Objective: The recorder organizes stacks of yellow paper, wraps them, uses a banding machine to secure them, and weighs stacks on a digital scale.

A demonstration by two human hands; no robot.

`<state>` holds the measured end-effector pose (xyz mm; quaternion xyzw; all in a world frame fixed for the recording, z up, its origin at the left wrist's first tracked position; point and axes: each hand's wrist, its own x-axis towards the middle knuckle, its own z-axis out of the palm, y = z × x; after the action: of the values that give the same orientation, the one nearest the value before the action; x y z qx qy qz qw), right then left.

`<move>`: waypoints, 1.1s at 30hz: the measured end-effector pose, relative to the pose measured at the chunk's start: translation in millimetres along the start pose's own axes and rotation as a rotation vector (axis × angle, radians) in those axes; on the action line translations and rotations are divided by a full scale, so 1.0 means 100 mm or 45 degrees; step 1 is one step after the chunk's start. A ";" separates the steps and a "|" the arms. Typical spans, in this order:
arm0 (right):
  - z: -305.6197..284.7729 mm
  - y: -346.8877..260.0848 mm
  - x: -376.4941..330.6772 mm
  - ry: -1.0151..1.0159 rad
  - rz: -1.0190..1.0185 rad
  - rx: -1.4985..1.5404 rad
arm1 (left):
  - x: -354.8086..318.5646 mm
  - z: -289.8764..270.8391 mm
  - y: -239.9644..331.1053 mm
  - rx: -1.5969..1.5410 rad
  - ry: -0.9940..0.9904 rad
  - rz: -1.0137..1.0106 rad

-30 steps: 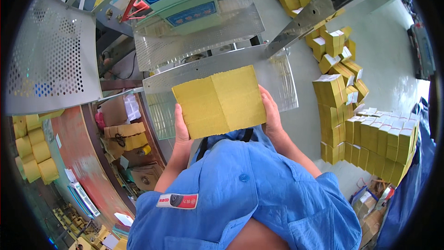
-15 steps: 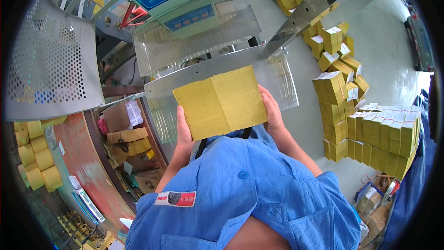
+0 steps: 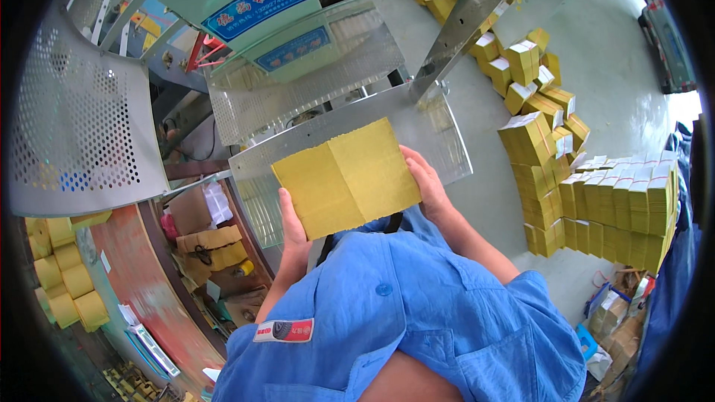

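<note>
Left hand (image 3: pixel 296 222) and right hand (image 3: pixel 428 182) of mine are closed on opposite side edges of a rectangle of yellow paper (image 3: pixel 344 177), held between them in front of my blue shirt (image 3: pixel 320 279). Part of each hand is hidden by the paper, so I cannot tell how far the fingers reach underneath, nor whether this is one sheet or several layers. It lies slightly tilted, its right end higher in view, with a crease running down its middle and ragged long edges. Beyond and partly behind it is a grey metal plate (image 3: pixel 426 115); I cannot tell whether the two touch. Above the plate, to the right, a metal bar (image 3: pixel 463 30) slants away, and tied yellow bundles (image 3: pixel 614 217) stand on the floor to my right. As I judge it, the weak point is the middle: with support only at the sides, the paper could sag or fold along that crease if my hands drew together. If it is layered, a looser grip on one side could let inner sheets slide out. Pushed forward too low, the rough far edge might snag on the plate and tear
</note>
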<state>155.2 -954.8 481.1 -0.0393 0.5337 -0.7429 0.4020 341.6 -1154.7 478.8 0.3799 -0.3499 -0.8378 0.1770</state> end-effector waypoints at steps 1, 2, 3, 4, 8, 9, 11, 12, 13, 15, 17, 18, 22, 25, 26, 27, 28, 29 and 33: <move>0.04 -0.01 0.01 0.029 0.043 0.020 | -0.01 0.05 0.00 0.001 0.050 0.014; 0.07 -0.03 0.01 0.059 0.086 0.039 | 0.01 0.09 0.00 0.002 0.045 0.017; 0.10 -0.08 0.05 0.059 0.080 0.039 | 0.05 0.15 0.01 0.012 0.031 0.082; 0.12 -0.15 0.12 0.064 0.073 0.011 | 0.10 0.19 0.02 0.022 0.022 0.142; 0.15 -0.41 0.55 -0.013 -0.132 -0.094 | 0.44 0.42 0.26 -0.012 0.036 0.188; 0.21 -0.51 0.65 -0.008 -0.142 -0.068 | 0.55 0.46 0.33 0.009 -0.046 0.253; 0.25 -0.63 0.92 -0.014 -0.152 -0.046 | 0.81 0.50 0.45 0.026 -0.122 0.328; 0.17 -0.59 1.11 -0.031 -0.103 -0.017 | 0.99 0.49 0.46 0.082 -0.148 0.294; 0.15 -0.60 1.24 -0.054 -0.052 0.011 | 1.11 0.52 0.50 0.136 -0.171 0.264; 0.11 -0.55 1.31 -0.012 -0.036 0.032 | 1.20 0.57 0.48 0.113 -0.174 0.230; 0.04 -0.44 1.42 0.057 -0.092 0.063 | 1.29 0.57 0.48 0.130 -0.225 0.226; -0.04 -0.39 1.45 0.045 -0.083 0.061 | 1.32 0.54 0.49 0.128 -0.211 0.231; 0.00 -0.46 1.45 0.085 -0.048 0.026 | 1.31 0.56 0.54 0.145 -0.251 0.136; -0.01 -0.43 1.51 0.086 -0.085 0.019 | 1.34 0.55 0.54 0.170 -0.208 0.168; 0.04 -0.48 1.48 0.053 -0.103 0.044 | 1.34 0.53 0.54 0.181 -0.200 0.195; 0.08 -0.50 1.46 0.018 -0.119 0.068 | 1.34 0.49 0.53 0.170 -0.185 0.209; 0.08 -0.50 1.46 0.000 -0.116 0.058 | 1.33 0.49 0.53 0.142 -0.195 0.239; 0.06 -0.49 1.47 0.049 -0.112 0.098 | 1.32 0.49 0.52 0.114 -0.203 0.270; 0.03 -0.48 1.47 0.005 -0.094 0.038 | 1.26 0.40 0.38 0.049 -0.122 0.309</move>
<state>31.2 -1045.9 467.1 -0.0514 0.5216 -0.7652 0.3739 230.7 -1234.3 460.0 0.2976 -0.4172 -0.8207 0.2528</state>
